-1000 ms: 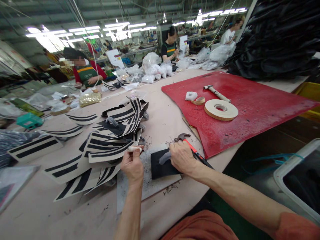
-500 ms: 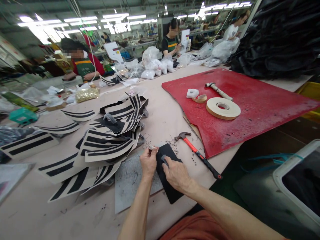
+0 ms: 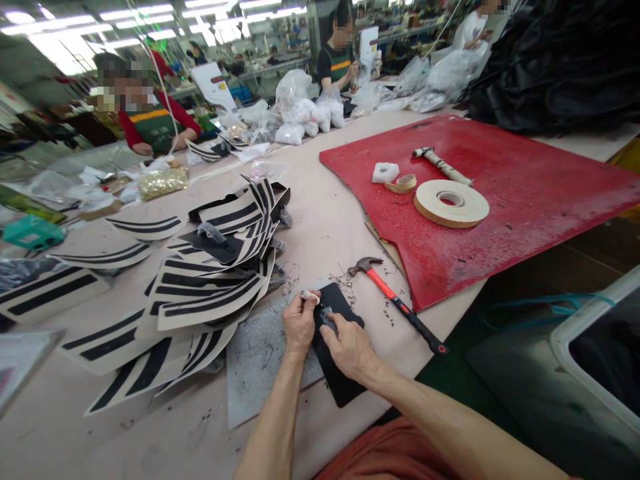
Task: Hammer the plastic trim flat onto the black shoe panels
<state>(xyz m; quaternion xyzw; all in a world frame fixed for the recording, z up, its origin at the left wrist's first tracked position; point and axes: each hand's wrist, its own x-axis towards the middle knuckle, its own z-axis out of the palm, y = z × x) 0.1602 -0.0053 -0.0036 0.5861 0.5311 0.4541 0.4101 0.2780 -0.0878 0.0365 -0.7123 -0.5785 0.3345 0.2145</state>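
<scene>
A black panel [image 3: 345, 380] lies partly on a grey metal plate [image 3: 250, 373], in front of me. My left hand [image 3: 299, 327] is closed in a pinch at the panel's upper left edge. A small white tip [image 3: 311, 296] shows at its fingers; whether it is a wrapped fingertip or a held piece I cannot tell. My right hand [image 3: 350, 347] rests over the panel, thumb and index finger closed around a small plastic-wrapped piece [image 3: 327, 316] on its surface. To the right lies a claw hammer [image 3: 395, 300] with a red and black handle.
Curved striped panels [image 3: 210, 293] are piled at left. A red mat [image 3: 365, 153] carries a tape roll [image 3: 451, 202] and a second hammer [image 3: 443, 165]. Small dark bits [image 3: 387, 313] are scattered about. Plastic bags [image 3: 300, 113] and co-workers [image 3: 155, 127] are at the back; a bin [image 3: 565, 347] stands right.
The view has tilted slightly downward. The white tip at my left fingers shows more fully over the panel. My right hand stays at the plastic-wrapped piece.
</scene>
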